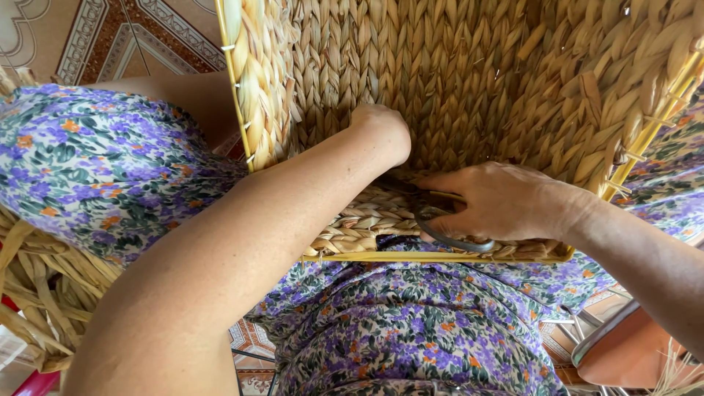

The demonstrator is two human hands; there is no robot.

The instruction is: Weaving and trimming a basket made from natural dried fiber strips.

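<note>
Straw-woven basket (469,81) on yellow wire frame (433,257); right hand (499,202) gripping scissors (447,233), left hand (381,125) fisted inside.

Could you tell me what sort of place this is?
Probably a home craft workspace for basket weaving: a large woven straw basket on a yellow wire frame, loose dried straw strands and a patterned tiled floor.

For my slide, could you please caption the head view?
Left hand reaches inside a woven basket on the lap while the right hand holds scissors at its near wall.
</note>
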